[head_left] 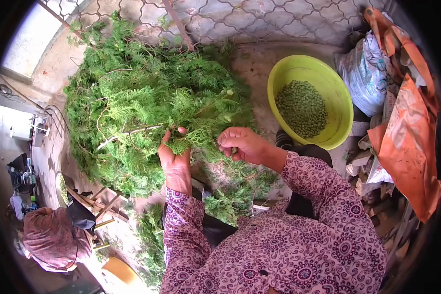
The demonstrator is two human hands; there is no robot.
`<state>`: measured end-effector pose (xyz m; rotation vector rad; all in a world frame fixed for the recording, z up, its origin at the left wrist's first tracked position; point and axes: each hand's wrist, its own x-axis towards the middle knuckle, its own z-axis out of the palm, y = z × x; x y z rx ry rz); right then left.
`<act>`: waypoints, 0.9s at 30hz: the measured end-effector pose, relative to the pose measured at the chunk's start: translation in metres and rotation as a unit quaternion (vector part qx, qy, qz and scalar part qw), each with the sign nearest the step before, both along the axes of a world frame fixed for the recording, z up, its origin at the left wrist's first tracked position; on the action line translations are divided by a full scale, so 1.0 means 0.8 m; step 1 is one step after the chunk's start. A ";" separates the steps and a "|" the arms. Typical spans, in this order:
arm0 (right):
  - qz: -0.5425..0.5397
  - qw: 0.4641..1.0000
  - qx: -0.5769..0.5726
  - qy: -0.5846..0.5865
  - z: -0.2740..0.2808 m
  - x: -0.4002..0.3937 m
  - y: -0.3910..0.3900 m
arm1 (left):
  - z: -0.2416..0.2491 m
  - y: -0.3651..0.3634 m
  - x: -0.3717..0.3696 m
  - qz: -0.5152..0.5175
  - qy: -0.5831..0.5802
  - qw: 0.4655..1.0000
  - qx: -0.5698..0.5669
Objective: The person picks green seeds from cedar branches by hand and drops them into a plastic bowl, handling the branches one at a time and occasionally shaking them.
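A leafy green sprig (193, 138) lies across my left hand (174, 156), whose fingers curl round its stems. To its right, my right hand (240, 143) is closed in a pinch at the sprig's edge, with something small and green by its fingertips. Behind both hands rises a large heap of green branches (142, 98), with a bare woody stem showing near my left hand. A yellow-green basin (340, 105) stands beyond my right hand, and small round green cones (303, 109) cover part of its bottom.
Wire mesh (259, 17) runs along the wall at the back. White sacks (366, 73) and an orange sheet (409, 152) are at the right. Another person (54, 237) sits at the lower left near a yellow container (118, 270). Loose sprigs (240, 188) lie on the ground near my knees.
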<state>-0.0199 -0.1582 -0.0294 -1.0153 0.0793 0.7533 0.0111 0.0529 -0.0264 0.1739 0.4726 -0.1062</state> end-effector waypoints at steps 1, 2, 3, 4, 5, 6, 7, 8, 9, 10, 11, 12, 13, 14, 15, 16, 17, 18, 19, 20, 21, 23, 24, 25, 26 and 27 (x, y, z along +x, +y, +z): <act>-0.002 1.000 0.000 0.000 0.002 0.000 0.001 | -0.004 0.000 -0.003 -0.002 0.000 1.000 0.000; -0.017 1.000 0.019 0.013 0.005 0.001 0.004 | -0.012 0.001 -0.005 -0.017 -0.036 0.998 0.049; -0.031 0.998 0.039 0.027 0.007 0.002 0.006 | -0.017 0.001 -0.006 -0.031 -0.071 0.992 0.098; -0.031 0.998 0.039 0.028 0.007 0.003 0.009 | -0.013 -0.001 -0.007 -0.031 -0.071 0.992 0.098; -0.037 0.996 0.067 0.054 0.006 0.005 0.010 | -0.008 -0.005 -0.007 -0.028 -0.043 0.996 0.067; -0.043 0.991 0.095 0.081 0.006 0.007 0.012 | -0.003 -0.008 -0.008 -0.025 -0.015 0.999 0.035; -0.043 0.991 0.096 0.081 0.004 0.009 0.014 | -0.002 -0.012 -0.007 -0.025 -0.015 0.999 0.035; -0.061 0.985 0.127 0.096 0.001 0.011 0.015 | -0.001 -0.015 -0.006 -0.020 0.007 0.999 0.045; -0.079 0.978 0.158 0.112 0.000 0.012 0.017 | 0.000 -0.016 -0.005 -0.015 0.030 0.998 0.054; -0.078 0.978 0.159 0.113 -0.001 0.013 0.019 | -0.005 -0.015 -0.004 -0.020 0.014 0.999 0.043; -0.076 0.981 0.149 0.100 -0.002 0.013 0.020 | -0.007 -0.012 -0.004 -0.020 0.015 0.999 0.043; -0.074 0.984 0.139 0.088 -0.002 0.013 0.020 | -0.008 -0.009 -0.003 -0.024 0.013 0.999 0.042; -0.074 0.983 0.140 0.088 -0.004 0.013 0.020 | -0.006 -0.008 -0.004 -0.028 0.010 0.999 0.040; -0.066 0.986 0.132 0.084 -0.006 0.012 0.019 | -0.002 -0.005 -0.004 -0.027 0.011 0.999 0.041; -0.058 0.987 0.124 0.079 -0.009 0.011 0.018 | 0.003 -0.002 -0.005 -0.010 0.010 1.000 0.026; -0.057 0.988 0.123 0.079 -0.012 0.009 0.017 | 0.007 0.001 -0.005 0.008 0.010 1.000 0.012; -0.045 0.992 0.098 0.066 -0.015 0.008 0.016 | 0.009 0.006 -0.005 0.008 0.009 1.000 0.012; -0.032 0.995 0.073 0.053 -0.017 0.007 0.014 | 0.011 0.012 -0.006 0.021 0.004 1.000 0.015; -0.032 0.996 0.073 0.051 -0.015 0.007 0.012 | 0.013 0.014 -0.007 0.034 -0.001 0.999 0.019; -0.055 0.996 0.039 0.063 -0.012 0.007 0.009 | 0.013 0.014 -0.006 0.040 0.006 0.998 0.042; -0.077 0.994 0.004 0.074 -0.009 0.006 0.007 | 0.015 0.012 -0.006 0.040 0.006 0.998 0.041; -0.094 0.985 -0.126 -0.077 0.000 0.003 0.003 | 0.019 0.006 -0.008 0.013 0.010 0.998 0.067; -0.110 0.936 -0.250 -0.223 0.004 0.001 0.000 | 0.019 0.004 -0.009 0.014 0.003 0.998 0.066; -0.110 0.935 -0.251 -0.224 0.007 0.001 -0.003 | 0.019 0.003 -0.009 0.014 0.002 0.998 0.065; -0.128 0.945 -0.222 -0.203 0.009 0.003 -0.007 | 0.018 0.002 -0.009 0.011 -0.008 0.998 0.060; -0.146 0.954 -0.192 -0.180 0.010 0.003 -0.009 | 0.018 0.001 -0.009 0.009 -0.018 0.998 0.055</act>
